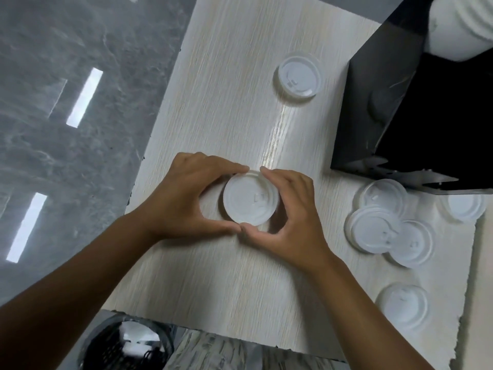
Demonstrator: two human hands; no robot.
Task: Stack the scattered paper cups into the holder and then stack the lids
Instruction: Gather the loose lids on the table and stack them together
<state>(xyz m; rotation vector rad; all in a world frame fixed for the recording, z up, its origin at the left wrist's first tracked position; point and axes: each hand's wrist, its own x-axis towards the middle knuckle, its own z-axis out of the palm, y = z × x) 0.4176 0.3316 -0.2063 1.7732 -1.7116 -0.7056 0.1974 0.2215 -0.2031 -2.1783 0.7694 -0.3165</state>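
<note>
At the frame's centre, a small stack of white lids (250, 198) sits on the pale surface (229, 102), the left hand (184, 193) and right hand (290, 209) curled around its rim, fingertips nearly meeting.

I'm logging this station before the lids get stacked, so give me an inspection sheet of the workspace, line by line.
Surface: pale wood-grain table, bare between the items.
Job's things: lid stack in the middle; single lid further away; overlapping lids at right, another lid nearer; paper cups stacked in the black holder.
Clutter: nothing seen on the table.
Grip: left hand and right hand curl round the lid stack from both sides, fingertips almost meeting.
Cables: nothing seen.
Surroundings: grey marble-look floor; mesh bin below the table edge.
</note>
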